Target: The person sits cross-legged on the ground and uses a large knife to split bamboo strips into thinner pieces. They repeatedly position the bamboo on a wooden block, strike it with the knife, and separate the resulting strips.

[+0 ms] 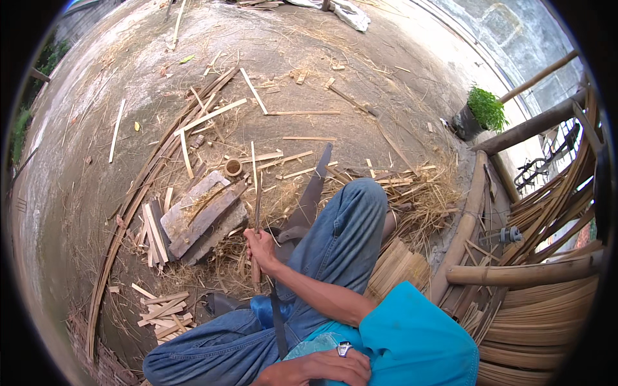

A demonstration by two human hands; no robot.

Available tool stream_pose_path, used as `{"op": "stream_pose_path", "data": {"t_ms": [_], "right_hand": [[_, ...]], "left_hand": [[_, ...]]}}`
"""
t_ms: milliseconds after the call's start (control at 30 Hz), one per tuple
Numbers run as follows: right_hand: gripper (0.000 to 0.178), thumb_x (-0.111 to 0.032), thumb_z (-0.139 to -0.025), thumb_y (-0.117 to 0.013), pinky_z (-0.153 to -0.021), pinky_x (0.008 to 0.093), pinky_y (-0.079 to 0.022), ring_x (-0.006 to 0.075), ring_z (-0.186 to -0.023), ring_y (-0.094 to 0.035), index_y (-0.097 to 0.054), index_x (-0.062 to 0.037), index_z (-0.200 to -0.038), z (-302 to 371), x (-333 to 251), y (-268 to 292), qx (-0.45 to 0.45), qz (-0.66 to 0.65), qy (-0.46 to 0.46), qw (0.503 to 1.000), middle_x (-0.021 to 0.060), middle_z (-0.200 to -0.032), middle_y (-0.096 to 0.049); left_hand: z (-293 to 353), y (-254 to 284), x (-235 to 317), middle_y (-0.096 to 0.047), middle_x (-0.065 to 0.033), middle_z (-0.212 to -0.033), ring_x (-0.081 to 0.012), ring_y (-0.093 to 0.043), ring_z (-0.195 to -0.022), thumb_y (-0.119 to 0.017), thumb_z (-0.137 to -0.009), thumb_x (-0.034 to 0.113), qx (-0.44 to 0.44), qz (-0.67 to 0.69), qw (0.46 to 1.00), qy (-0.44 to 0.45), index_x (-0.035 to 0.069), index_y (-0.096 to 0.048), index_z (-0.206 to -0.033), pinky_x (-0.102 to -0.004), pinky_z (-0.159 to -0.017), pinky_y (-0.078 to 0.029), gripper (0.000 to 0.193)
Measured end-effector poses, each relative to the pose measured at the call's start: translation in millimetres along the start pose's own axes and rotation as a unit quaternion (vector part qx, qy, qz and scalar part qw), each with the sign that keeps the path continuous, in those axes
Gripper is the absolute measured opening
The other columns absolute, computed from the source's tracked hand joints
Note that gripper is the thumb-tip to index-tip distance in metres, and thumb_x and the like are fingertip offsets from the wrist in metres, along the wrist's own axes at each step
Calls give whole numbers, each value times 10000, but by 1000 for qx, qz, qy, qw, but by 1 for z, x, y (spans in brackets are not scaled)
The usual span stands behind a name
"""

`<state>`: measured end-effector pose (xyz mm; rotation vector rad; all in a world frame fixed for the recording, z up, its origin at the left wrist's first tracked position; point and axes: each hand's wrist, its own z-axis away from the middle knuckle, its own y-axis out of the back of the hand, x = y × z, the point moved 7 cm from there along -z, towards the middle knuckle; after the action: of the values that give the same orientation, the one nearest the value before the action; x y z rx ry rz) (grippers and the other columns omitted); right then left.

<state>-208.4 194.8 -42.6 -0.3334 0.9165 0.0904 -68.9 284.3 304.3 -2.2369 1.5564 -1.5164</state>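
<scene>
My right hand [261, 249] is closed around a knife [258, 202], its narrow dark blade pointing away from me and its wooden handle below my fist. My left hand [328, 365] lies flat across my turquoise shirt, holding nothing, with a ring [344, 349] on a finger. Just left of the knife, a wooden board [207, 222] rests slanted on a stone block [193, 193]. A short bamboo cup-like piece [233, 168] stands beyond it. Between the knife and my raised knee lies a handsaw [312, 196], tip pointing away.
Long curved bamboo strips [132, 202] lie along the left, near a heap of short pieces [168, 315]. Shavings [431, 199] cover the ground beyond my knee. To the right are bamboo rails [524, 273], bundled strips [541, 321] and a potted plant [473, 121].
</scene>
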Motion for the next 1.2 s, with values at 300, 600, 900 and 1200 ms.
{"op": "stream_pose_path", "data": {"t_ms": [300, 600, 900, 1200], "right_hand": [[395, -294, -1070, -595, -447, 242, -452, 60, -504, -514, -585, 14, -1318, 116, -234, 30, -182, -150, 112, 965, -9, -709, -511], [572, -213, -1054, -550, -456, 235, -460, 69, -550, -521, -314, -155, -1571, 145, -281, 322, 293, 184, 237, 908, 29, -851, -572], [601, -229, -932, -656, -1022, 430, -509, 399, -1180, -664, -524, -186, -1517, 133, -101, 363, 172, 483, 54, 857, 232, -1249, -700], [553, -206, -896, -670, -944, 491, -547, 424, -1054, -688, -604, -199, -1446, 54, -190, 427, 174, 626, 66, 757, 229, -1101, -728]], "left_hand": [[-41, -23, -4, -633, -237, -1253, -427, -568, -1178, -671, -944, 563, -36, -16, 999, 0, -67, -668, -1217, -567, -1069, -372, 687], [-54, -33, -22, -628, -237, -1230, -421, -563, -1141, -601, -964, 635, -84, -7, 996, 22, -76, -669, -1195, -557, -1071, -356, 751], [-55, -46, -31, -562, -234, -1283, -400, -503, -1164, -586, -978, 624, -89, 56, 994, 1, -65, -656, -1317, -534, -1056, -329, 772], [-51, -54, -34, -590, -204, -1170, -371, -506, -1071, -645, -954, 601, -94, -9, 995, 10, -44, -676, -1227, -527, -1008, -338, 701]]}}
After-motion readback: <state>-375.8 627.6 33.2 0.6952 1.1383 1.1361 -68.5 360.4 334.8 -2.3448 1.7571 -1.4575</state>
